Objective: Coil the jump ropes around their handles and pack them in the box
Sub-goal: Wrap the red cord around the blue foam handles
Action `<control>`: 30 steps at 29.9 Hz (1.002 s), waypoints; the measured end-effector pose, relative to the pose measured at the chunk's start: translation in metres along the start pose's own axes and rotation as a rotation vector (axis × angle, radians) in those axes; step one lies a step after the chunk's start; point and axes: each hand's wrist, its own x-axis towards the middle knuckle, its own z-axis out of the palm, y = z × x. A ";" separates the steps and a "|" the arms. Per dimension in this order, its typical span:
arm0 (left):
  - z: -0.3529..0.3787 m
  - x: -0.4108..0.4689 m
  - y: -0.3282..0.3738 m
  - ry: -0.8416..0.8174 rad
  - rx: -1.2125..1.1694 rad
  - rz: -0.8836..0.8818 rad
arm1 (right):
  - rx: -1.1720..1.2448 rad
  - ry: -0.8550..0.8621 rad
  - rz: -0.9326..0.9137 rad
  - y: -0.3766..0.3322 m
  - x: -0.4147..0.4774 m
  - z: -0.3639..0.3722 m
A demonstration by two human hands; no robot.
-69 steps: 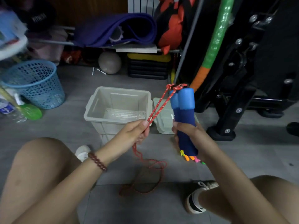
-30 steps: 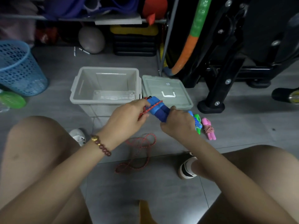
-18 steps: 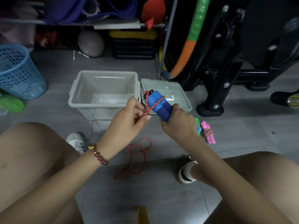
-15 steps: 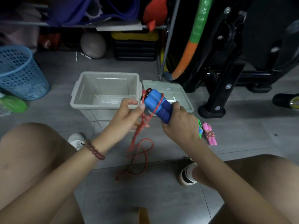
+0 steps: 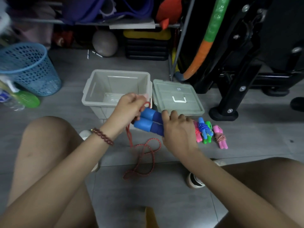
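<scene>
My right hand [image 5: 178, 134] grips the two blue handles [image 5: 148, 123] of a jump rope, held side by side and lying nearly level. My left hand [image 5: 127, 109] pinches the red rope [image 5: 144, 152] at the handles' left ends; the rest of the rope hangs down and lies in loose loops on the floor. Just beyond the hands stands the grey box [image 5: 98, 89], with nothing in it. Its lid [image 5: 177, 96] lies flat to its right. Three coiled ropes lie on the floor right of my right hand: pink [image 5: 198, 137], blue and green [image 5: 205, 130], pink [image 5: 220, 137].
A blue mesh basket [image 5: 28, 68] and a green bottle [image 5: 24, 97] stand at the left. Black gym equipment [image 5: 238, 79] stands at the right, a storage shelf with a ball [image 5: 104, 43] behind. My bare knees and white shoes frame the grey floor tiles.
The blue handles have come down from upright to nearly level. My left hand has moved the red rope to the handles' left ends, and more rope lies looped on the floor.
</scene>
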 end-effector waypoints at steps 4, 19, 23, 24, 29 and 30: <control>0.006 -0.011 -0.011 0.007 0.777 0.296 | 0.062 -0.127 0.035 -0.009 0.001 -0.002; 0.018 -0.016 -0.012 -0.166 0.043 0.153 | 0.980 -0.532 0.398 0.042 0.030 -0.017; 0.010 -0.014 -0.013 -0.309 -0.012 0.178 | 1.398 -0.694 0.468 0.048 0.030 -0.027; 0.007 -0.012 -0.013 -0.334 -0.026 0.187 | 1.490 -0.735 0.461 0.049 0.028 -0.030; 0.000 -0.010 -0.013 -0.411 -0.102 0.265 | 1.925 -0.968 0.259 0.056 0.013 -0.032; 0.002 -0.011 -0.014 -0.385 -0.101 0.270 | 2.007 -1.010 0.231 0.055 0.011 -0.032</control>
